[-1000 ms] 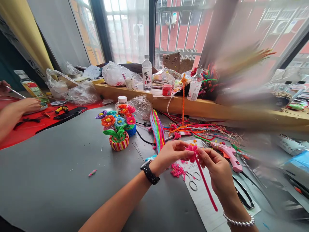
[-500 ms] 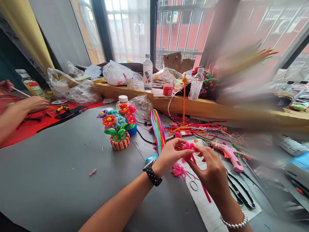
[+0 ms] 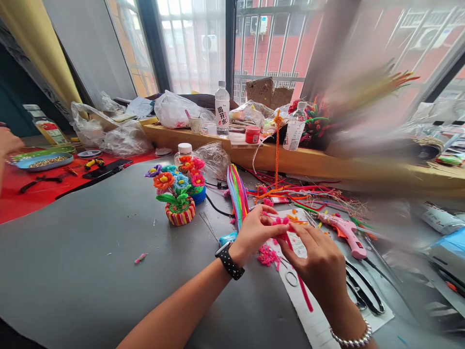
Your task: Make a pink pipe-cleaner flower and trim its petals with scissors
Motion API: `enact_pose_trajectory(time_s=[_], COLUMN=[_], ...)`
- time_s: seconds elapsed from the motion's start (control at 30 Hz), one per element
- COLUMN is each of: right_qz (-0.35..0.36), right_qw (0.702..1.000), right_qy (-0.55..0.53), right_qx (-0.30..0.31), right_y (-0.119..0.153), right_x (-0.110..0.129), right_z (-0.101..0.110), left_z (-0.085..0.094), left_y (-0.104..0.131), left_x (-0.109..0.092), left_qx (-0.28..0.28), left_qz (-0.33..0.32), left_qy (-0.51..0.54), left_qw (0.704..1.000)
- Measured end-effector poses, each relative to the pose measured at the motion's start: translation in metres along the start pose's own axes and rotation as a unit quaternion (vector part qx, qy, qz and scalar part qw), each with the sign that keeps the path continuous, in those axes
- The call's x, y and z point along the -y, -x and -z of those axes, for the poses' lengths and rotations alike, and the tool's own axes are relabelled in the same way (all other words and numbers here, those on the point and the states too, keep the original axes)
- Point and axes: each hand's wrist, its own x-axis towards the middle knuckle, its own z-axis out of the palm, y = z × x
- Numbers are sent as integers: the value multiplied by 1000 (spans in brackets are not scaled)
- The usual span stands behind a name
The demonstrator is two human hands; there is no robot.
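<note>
Between my hands is a pink fuzzy flower (image 3: 282,223) with a long pink stem (image 3: 304,292) slanting down to the right. My left hand (image 3: 254,230), with a black dotted watch strap at the wrist, pinches the flower's left side. My right hand (image 3: 315,247), wearing a silver bead bracelet, has its fingertips closed on the flower's right side and the stem top. Beneath them lies a white sheet (image 3: 303,315) with scissors (image 3: 291,278). Pink fuzzy scraps (image 3: 268,255) lie just left of the scissors.
A striped pot of fuzzy flowers (image 3: 180,212) stands left of my hands. Colourful pipe cleaners (image 3: 238,194) lie behind them, and a pink glue gun (image 3: 345,232) to the right. At far left, another person's hand (image 3: 10,141) is near a blue plate of beads (image 3: 45,161).
The flower has turned and dipped slightly, and its stem end has shifted left and down. My right hand has tilted lower. The other person's hands have drawn back left, uncovering the plate.
</note>
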Motion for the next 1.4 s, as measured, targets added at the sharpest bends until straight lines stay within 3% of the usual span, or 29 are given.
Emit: enact_pose_trajectory(time_s=[0.37, 0.53, 0.63, 0.73, 0.8, 0.87, 1.03, 1.13, 1.4], right_qz=[23, -41, -149, -278, -309, -317, -356, -349, -330], right_qw=[1000, 995, 955, 871, 828, 808, 793, 789, 816], right_qy=[-8, -88, -242, -384, -444, -472, -483, -494, -464], right_qx=[-15, 33, 88, 125, 148, 153, 102, 110, 99], right_y=[-2, -2, -5, -9, -10, -9, -8, -9, -10], right_x=[1, 2, -3, -8, -10, -11, -12, -10, -6], right_z=[1, 2, 5, 7, 7, 6, 5, 6, 9], left_z=[8, 11, 13, 13, 12, 10, 6, 6, 1], left_y=[-5, -6, -4, -2, -1, 0, -2, -3, -1], left_x=[1, 0, -3, -4, -3, -2, 1, 3, 5], left_qx=[21, 20, 62, 128, 144, 146, 131, 129, 142], left_qz=[-24, -34, -24, -9, -18, -23, 1, -4, 13], left_qy=[-27, -44, -59, -66, -80, -84, -34, -25, -1], left_qw=[999, 998, 996, 989, 986, 985, 991, 991, 990])
